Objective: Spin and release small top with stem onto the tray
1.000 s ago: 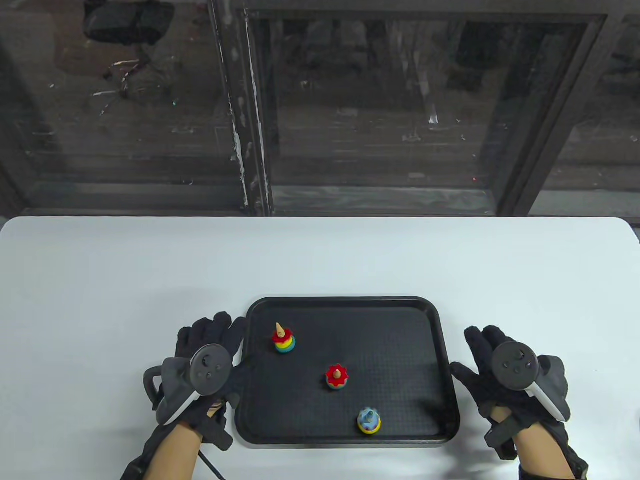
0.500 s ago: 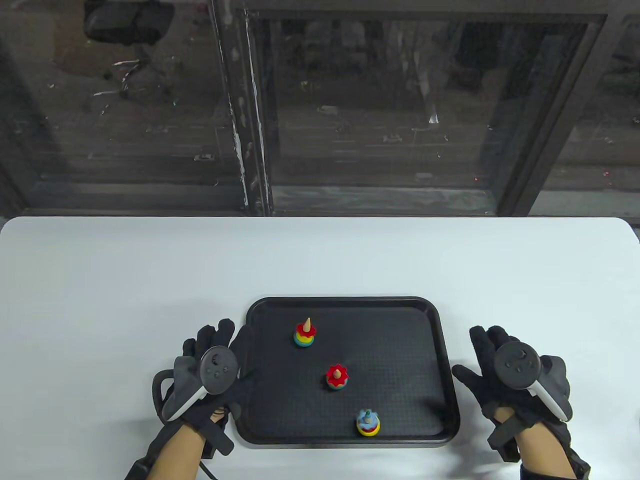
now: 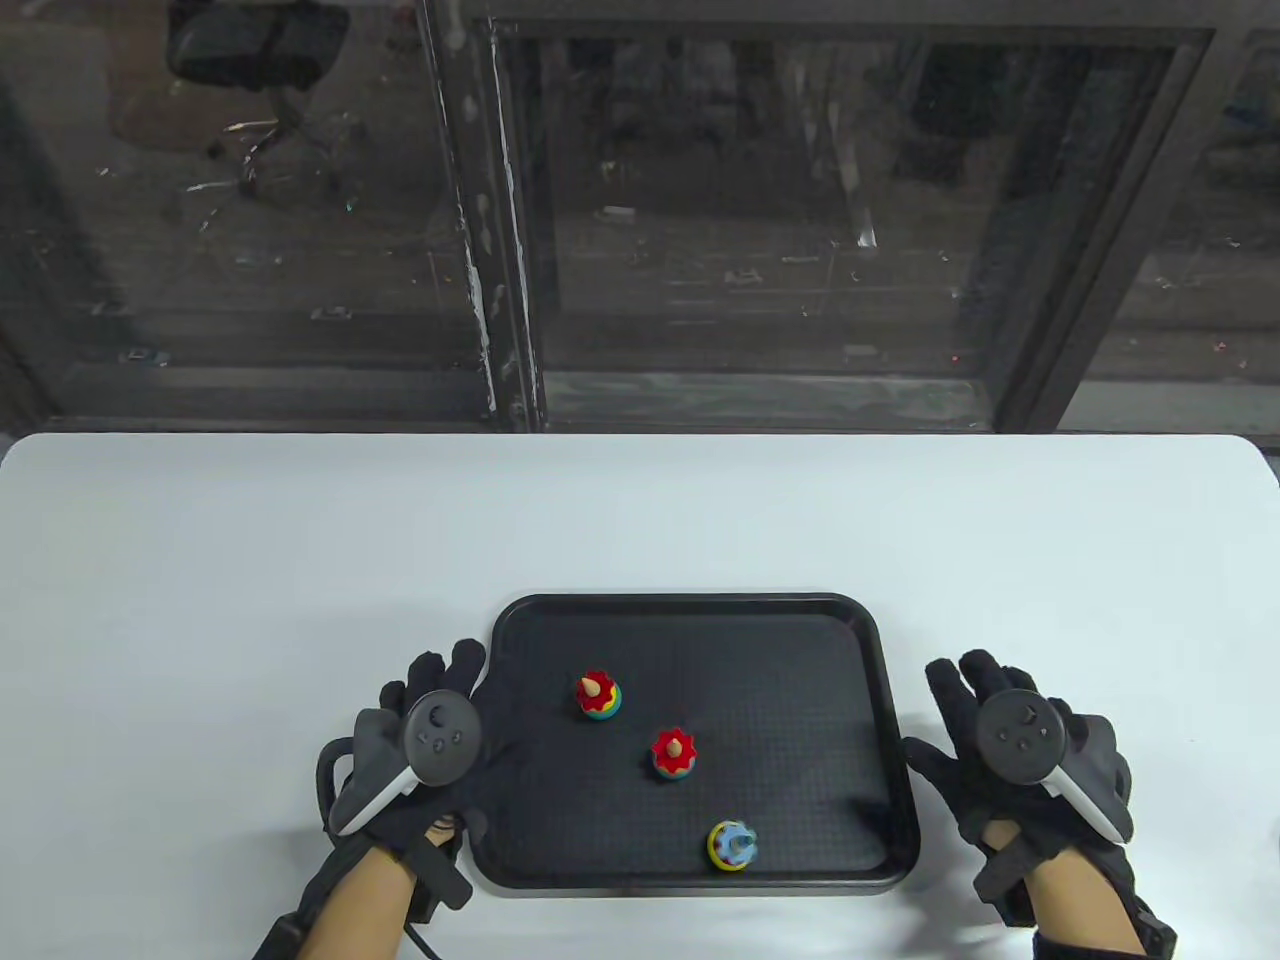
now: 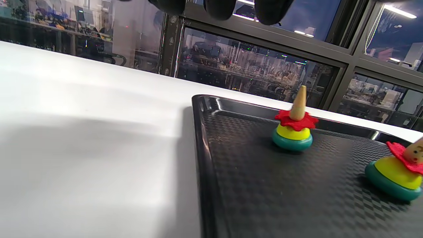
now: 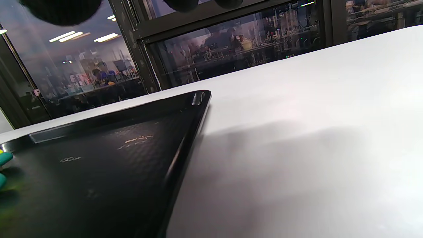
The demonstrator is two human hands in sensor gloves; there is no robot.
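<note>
A small top [image 3: 598, 695] with a red collar, rainbow body and wooden stem stands free on the left half of the black tray [image 3: 690, 603]; in the left wrist view this top [image 4: 294, 127] stands upright by itself. My left hand [image 3: 440, 685] lies flat by the tray's left rim, fingers straight, holding nothing; its fingertips [image 4: 218, 6] show at the top edge. My right hand [image 3: 975, 695] lies flat on the table just right of the tray, also holding nothing, its fingertips [image 5: 62, 10] only dark shapes at the top.
Two more tops are on the tray: a red-collared one [image 3: 674, 753] in the middle, also visible as [image 4: 398, 172], and a blue-topped one [image 3: 733, 845] near the front rim. The white table [image 3: 250, 560] extends around the tray. Dark windows stand behind.
The stemmed top has wandered across the tray's left half, first right, then back toward me. The blue-topped one shifted slightly. My left hand edged right and forward; my right hand barely moved.
</note>
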